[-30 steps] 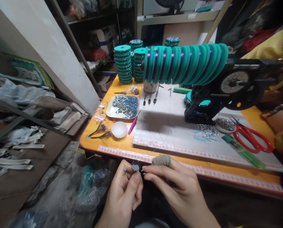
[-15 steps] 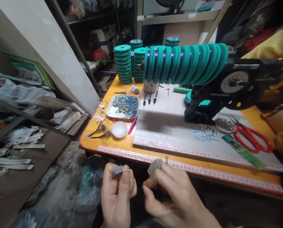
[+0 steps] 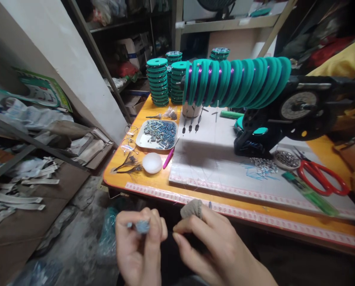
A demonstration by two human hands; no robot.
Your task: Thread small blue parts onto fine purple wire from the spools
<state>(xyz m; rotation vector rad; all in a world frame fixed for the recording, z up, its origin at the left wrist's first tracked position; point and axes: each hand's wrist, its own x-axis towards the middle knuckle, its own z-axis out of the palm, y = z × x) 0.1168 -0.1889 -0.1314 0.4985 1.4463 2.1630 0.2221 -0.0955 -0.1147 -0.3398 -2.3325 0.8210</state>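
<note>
At the front edge of the table my left hand [image 3: 144, 246] is closed, thumb against fingers, on a small blue-grey piece [image 3: 142, 226] that looks like a bundle of short tubes; motion blurs it. My right hand [image 3: 209, 242] is just to the right, apart from the left, with thumb and forefinger pinched together. Whatever lies in that pinch is too small to make out. A grey finger cover [image 3: 191, 210] sits on one of its fingers. Behind the hands a white tray [image 3: 139, 143] holds many short blue tubes.
Teal spools [image 3: 237, 81] line a black winding machine [image 3: 296, 105] over a grey board [image 3: 204, 139]. More stacked spools [image 3: 157, 85] stand behind. Around lie a white cup [image 3: 152, 163], purple pen-like tool [image 3: 169, 157], red-handled scissors [image 3: 323, 178], green cutter [image 3: 310, 192], bead dish [image 3: 286, 159] and measuring tape [image 3: 243, 215].
My left hand has shifted left and slightly down, turning the blue-grey piece. The right hand has moved slightly left, its pinch kept. The view has shifted a little.
</note>
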